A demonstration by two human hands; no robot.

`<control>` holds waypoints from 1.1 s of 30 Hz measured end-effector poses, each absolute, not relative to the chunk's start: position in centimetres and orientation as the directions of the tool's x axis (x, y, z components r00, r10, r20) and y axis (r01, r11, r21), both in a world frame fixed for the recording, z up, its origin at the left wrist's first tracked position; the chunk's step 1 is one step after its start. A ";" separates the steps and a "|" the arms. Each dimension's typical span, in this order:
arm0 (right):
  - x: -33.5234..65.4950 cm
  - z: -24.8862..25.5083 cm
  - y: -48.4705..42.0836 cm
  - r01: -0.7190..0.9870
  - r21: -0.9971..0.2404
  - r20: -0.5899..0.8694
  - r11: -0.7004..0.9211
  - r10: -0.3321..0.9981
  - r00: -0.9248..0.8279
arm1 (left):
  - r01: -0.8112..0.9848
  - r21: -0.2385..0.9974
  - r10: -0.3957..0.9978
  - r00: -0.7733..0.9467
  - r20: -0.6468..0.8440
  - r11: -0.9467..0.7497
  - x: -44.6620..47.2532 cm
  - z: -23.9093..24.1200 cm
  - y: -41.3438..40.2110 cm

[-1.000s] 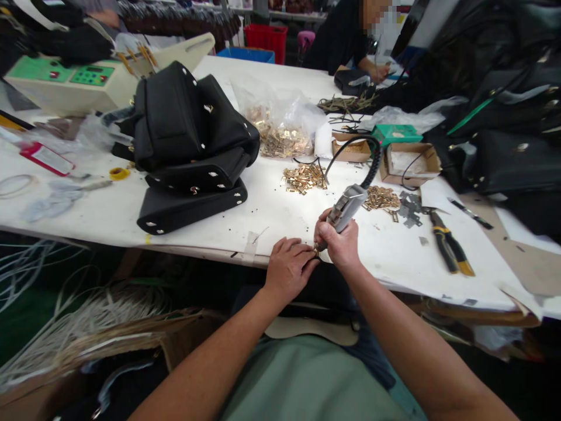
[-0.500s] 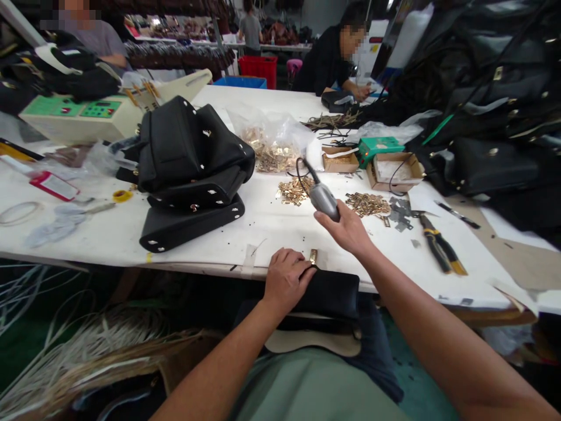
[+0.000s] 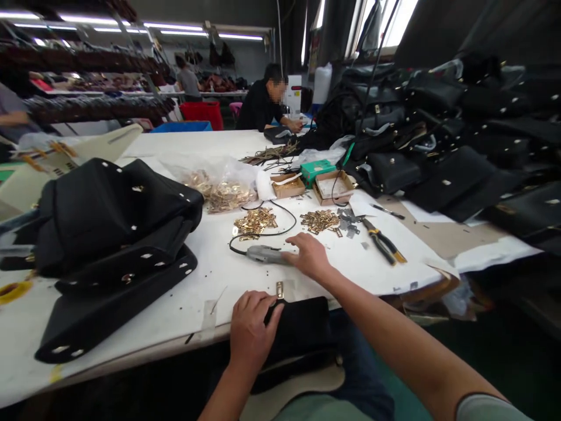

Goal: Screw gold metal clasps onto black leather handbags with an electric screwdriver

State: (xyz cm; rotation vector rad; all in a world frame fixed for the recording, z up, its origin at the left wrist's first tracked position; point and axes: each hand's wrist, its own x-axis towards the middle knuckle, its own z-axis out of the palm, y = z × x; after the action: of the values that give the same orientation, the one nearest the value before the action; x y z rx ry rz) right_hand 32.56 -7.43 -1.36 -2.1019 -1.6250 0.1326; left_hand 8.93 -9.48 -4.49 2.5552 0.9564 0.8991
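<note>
The slim grey corded tool (image 3: pixel 262 254) is laid flat on the white table (image 3: pixel 394 275), its rear end grasped by the right hand (image 3: pixel 310 257). A black leather piece (image 3: pixel 304 327) is clutched by the left hand (image 3: pixel 250 328).

Left grip (image 3: pixel 252 330) curled, palm down; right grip (image 3: pixel 309 257) forward, fingers loosely extended.

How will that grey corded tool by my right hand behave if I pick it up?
The grey tool looks rigid and probably solid for its size. Its rounded body lies flat by your right hand, so it may roll. The looped black cord will likely drag and tug.
</note>
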 end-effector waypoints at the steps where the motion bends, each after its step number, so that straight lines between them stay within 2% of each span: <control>1: 34.0 -1.5 -8.5 0.860 -0.459 0.209 -0.224 0.913 0.350 | 0.500 0.438 0.664 0.591 0.458 -0.747 8.9 -4.5 -9.5; 4: 38.8 -2.2 -11.7 0.777 -0.498 0.145 -0.385 0.847 0.512 | 0.506 0.431 0.664 0.587 0.462 -0.747 8.9 -4.6 -9.4; 7: 42.3 -2.9 -13.9 0.756 -0.481 0.109 -0.444 0.825 0.554 | 0.510 0.422 0.662 0.591 0.462 -0.750 8.9 -4.7 -9.3; 24: 43.2 -4.2 -13.2 0.742 -0.456 0.035 -0.491 0.823 0.567 | 0.516 0.421 0.666 0.585 0.463 -0.746 9.2 -4.5 -9.4; 33: 44.1 -4.1 -13.3 0.823 -0.456 0.082 -0.338 0.905 0.417 | 0.516 0.414 0.662 0.588 0.465 -0.750 9.1 -4.8 -9.4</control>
State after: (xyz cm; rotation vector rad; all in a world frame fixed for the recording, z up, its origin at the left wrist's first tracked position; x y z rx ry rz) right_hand 44.15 -13.28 -4.12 -2.2479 -1.4707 0.2584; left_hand 9.14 -9.36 -4.83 2.5838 0.9756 0.9008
